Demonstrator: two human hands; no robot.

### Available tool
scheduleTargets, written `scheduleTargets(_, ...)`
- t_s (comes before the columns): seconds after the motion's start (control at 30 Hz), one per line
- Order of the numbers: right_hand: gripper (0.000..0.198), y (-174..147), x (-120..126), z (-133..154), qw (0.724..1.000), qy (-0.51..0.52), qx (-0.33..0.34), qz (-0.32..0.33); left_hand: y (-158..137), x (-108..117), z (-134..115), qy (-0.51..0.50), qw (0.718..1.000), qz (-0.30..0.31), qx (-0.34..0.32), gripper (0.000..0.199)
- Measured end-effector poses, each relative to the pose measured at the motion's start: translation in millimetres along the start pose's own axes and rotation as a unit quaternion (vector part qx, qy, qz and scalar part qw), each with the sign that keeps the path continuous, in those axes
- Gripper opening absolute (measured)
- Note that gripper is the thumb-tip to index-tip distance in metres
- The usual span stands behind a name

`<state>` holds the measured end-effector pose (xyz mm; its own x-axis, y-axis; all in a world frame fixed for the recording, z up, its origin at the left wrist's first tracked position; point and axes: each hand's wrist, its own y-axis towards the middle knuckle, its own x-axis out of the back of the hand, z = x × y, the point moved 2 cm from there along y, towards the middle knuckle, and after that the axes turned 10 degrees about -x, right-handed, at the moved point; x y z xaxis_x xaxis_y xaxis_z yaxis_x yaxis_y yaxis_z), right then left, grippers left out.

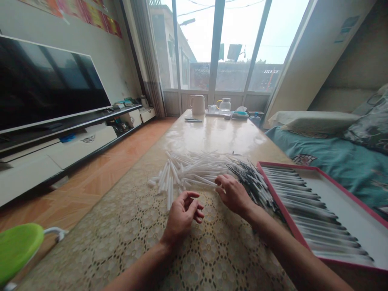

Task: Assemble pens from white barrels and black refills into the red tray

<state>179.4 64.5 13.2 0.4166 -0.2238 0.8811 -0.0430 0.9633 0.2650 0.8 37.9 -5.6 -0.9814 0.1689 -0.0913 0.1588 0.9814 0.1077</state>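
My left hand [184, 213] hovers over the patterned tablecloth, just in front of the white tubes, its fingers loosely curled with a gap to the thumb. Nothing shows in it. My right hand [235, 195] reaches to the near right side of the heap of slim white plastic tubes [197, 167]. Its fingers are bent and apart, with the tips at the end of one tube; whether they touch it is unclear. Right beside this hand lies a pile of thin dark-and-white rods [253, 182], resembling pen refills. The right forearm crosses in front of part of that pile.
A red-rimmed box [291, 230] at the right holds a row of pen-like sticks [315, 214] with dark ends. At the table's far end stand a beige jug [197, 105] and a glass pitcher [224, 106]. A green stool [21, 250] is at lower left.
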Motion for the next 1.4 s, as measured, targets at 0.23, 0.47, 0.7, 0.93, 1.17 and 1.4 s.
scheduleTargets(0.23,0.010,-2.0,-6.2,-5.2,0.999,-0.001,-0.028,-0.017,-0.4,-0.9,0.6,-0.026,0.999,0.008,0.016,0.024)
scheduleTargets(0.47,0.008,-32.4,15.9,3.2,0.995,0.098,-0.002,-0.008,-3.3,-6.8,-1.0,-0.198,0.973,0.023,0.119,0.038)
scheduleTargets(0.7,0.007,-44.4,26.9,1.6,0.994,0.109,0.008,0.026,-0.1,-2.9,0.9,-0.235,0.961,-0.021,0.143,0.011)
scheduleTargets(0.93,0.011,-39.0,34.0,-62.3,0.952,-0.231,-0.187,-0.076,-1.8,-2.8,-1.9,-0.251,0.958,-0.041,0.130,0.008)
scheduleTargets(1.17,0.012,-38.5,27.0,-63.9,0.939,-0.251,-0.232,-0.029,-2.3,-3.5,-3.0,-0.252,0.958,-0.054,0.126,0.006)
scheduleTargets(1.4,0.013,-43.1,46.0,-55.9,0.954,-0.175,-0.241,-0.035,-1.5,-0.8,-3.3,-0.269,0.956,-0.070,0.098,0.007)
